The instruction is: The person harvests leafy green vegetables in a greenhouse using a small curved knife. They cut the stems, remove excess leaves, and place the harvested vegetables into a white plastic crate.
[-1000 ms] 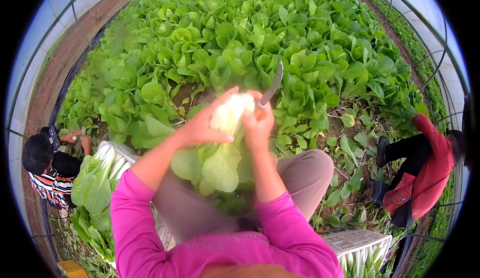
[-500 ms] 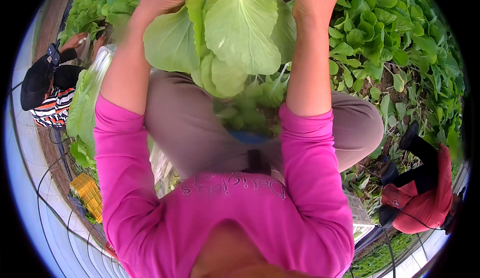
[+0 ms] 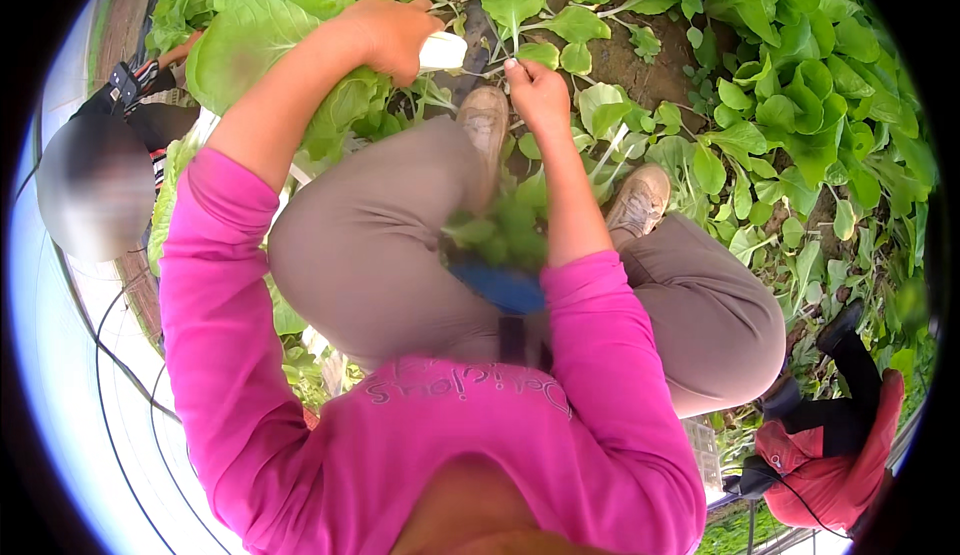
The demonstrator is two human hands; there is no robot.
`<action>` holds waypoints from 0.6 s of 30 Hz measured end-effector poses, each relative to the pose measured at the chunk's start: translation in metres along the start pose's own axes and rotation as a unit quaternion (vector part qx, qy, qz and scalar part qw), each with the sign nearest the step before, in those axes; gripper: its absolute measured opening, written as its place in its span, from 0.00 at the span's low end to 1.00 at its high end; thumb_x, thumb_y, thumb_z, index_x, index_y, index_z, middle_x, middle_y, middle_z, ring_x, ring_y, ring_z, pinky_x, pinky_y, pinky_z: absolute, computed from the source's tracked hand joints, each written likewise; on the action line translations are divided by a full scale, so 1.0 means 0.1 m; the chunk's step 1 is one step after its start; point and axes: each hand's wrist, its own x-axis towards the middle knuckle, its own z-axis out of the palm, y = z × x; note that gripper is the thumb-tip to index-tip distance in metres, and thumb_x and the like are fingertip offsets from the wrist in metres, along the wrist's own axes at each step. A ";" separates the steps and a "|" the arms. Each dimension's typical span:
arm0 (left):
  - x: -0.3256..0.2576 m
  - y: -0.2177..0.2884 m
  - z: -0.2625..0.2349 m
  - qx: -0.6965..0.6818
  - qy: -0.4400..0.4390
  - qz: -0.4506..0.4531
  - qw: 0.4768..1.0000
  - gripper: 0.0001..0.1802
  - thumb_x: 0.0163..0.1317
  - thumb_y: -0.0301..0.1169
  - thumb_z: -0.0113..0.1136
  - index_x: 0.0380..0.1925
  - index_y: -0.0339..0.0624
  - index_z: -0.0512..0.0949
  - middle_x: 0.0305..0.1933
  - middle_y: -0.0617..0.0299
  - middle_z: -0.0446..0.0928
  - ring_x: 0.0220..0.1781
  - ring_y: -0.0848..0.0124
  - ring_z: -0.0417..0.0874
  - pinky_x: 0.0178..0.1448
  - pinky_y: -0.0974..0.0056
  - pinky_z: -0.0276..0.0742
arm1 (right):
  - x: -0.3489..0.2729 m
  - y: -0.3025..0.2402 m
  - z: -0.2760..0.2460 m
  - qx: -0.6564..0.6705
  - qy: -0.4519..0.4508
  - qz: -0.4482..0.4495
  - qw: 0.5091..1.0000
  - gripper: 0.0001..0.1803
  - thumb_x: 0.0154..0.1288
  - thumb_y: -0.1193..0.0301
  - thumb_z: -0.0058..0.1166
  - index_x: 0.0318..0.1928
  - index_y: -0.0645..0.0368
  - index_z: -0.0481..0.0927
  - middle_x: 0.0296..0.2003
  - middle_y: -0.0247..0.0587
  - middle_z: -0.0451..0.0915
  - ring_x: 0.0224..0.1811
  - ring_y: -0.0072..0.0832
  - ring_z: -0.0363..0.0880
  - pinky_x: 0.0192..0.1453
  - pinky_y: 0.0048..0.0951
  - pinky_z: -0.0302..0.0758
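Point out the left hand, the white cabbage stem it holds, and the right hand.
left hand [image 3: 385, 37], head view, on the back of the hand.
cabbage stem [image 3: 444, 51], head view, on the white cut end past the fingers.
right hand [image 3: 538, 93], head view, on the knuckles of the closed fist.

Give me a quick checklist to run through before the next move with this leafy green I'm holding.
1. Left hand has a firm grip on the leafy green at its white base: ok.
2. Right hand is closed by the small plants in the bed; whether it holds a blade or a stem: cannot tell.
3. Both hands are apart, not crossing: ok.
4. Shoes are planted among loose cut leaves on the soil, footing steady: cannot tell.
5. Person in red crouched at the right is away from the hands: ok.
6. Person at the left is away from the hands: ok.
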 end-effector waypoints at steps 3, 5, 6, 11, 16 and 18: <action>0.46 -0.25 0.42 -0.051 -0.045 -0.063 0.996 0.52 0.32 0.34 0.65 0.65 0.45 0.59 0.73 0.55 0.47 0.56 0.58 0.75 0.55 0.58 0.74 | 0.10 0.23 0.31 -0.008 -0.025 0.000 1.000 0.21 0.61 0.56 0.48 0.51 0.52 0.77 0.42 0.49 0.80 0.46 0.45 0.78 0.50 0.38 0.72; 0.64 -0.48 0.64 -0.085 -0.057 -0.106 0.989 0.53 0.31 0.35 0.66 0.66 0.44 0.58 0.74 0.55 0.43 0.58 0.57 0.74 0.56 0.58 0.73 | 0.13 0.21 0.46 -0.012 -0.050 0.023 0.998 0.21 0.61 0.58 0.48 0.54 0.51 0.75 0.44 0.48 0.80 0.48 0.44 0.77 0.52 0.38 0.71; 0.74 -0.58 0.74 -0.102 -0.062 -0.127 0.985 0.53 0.31 0.36 0.66 0.66 0.44 0.58 0.74 0.55 0.42 0.58 0.57 0.74 0.56 0.59 0.73 | 0.19 0.21 0.55 0.017 -0.056 0.023 0.998 0.21 0.62 0.59 0.48 0.54 0.50 0.75 0.44 0.48 0.79 0.48 0.43 0.77 0.52 0.37 0.71; 1.04 -0.79 0.92 -0.102 -0.115 -0.143 0.978 0.54 0.31 0.36 0.66 0.66 0.44 0.57 0.75 0.55 0.35 0.61 0.57 0.72 0.57 0.59 0.72 | 0.61 0.35 1.20 0.161 -0.072 0.075 0.982 0.19 0.63 0.62 0.48 0.53 0.50 0.76 0.44 0.48 0.79 0.48 0.44 0.77 0.52 0.37 0.71; 1.21 -0.88 1.00 -0.114 -0.163 -0.149 0.969 0.52 0.31 0.37 0.66 0.65 0.45 0.59 0.75 0.52 0.36 0.61 0.57 0.72 0.57 0.59 0.72 | 0.93 0.48 1.57 0.216 -0.060 0.107 0.969 0.18 0.63 0.64 0.48 0.52 0.54 0.76 0.44 0.51 0.79 0.48 0.45 0.76 0.52 0.36 0.70; 1.31 -0.92 1.08 -0.094 -0.169 -0.142 0.971 0.51 0.31 0.37 0.66 0.64 0.46 0.62 0.74 0.51 0.38 0.59 0.56 0.73 0.57 0.58 0.72 | 1.03 0.56 1.65 0.213 -0.052 0.111 0.969 0.18 0.64 0.65 0.47 0.53 0.54 0.76 0.41 0.51 0.80 0.42 0.42 0.79 0.46 0.35 0.73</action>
